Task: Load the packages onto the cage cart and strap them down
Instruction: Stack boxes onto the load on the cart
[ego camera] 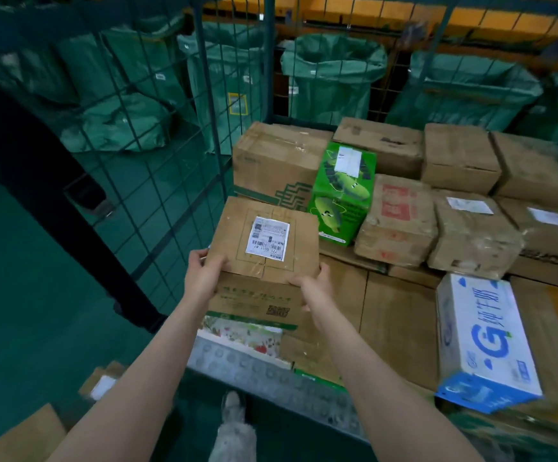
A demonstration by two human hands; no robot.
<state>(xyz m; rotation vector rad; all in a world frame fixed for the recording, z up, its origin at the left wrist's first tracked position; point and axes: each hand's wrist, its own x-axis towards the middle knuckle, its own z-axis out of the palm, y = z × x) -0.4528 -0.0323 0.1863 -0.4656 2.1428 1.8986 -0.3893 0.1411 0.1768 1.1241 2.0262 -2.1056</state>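
Cage cart (184, 135): green wire-mesh walls at left and rear, bed filled with stacked packages (464, 235), mostly brown cartons. Green sacks (332, 78) stand behind the rear mesh. Blue-and-white carton (484, 341) lies at right front of the load; green printed box (341, 195) stands upright mid-stack. Brown carton (234, 228), white label (267, 238) on top, sits at the front left, just beside the mesh. Left hand (204, 271) grips its near left corner, right hand (317, 288) its near right corner; hands apart. Carton possibly resting on the boxes beneath; contact unclear.
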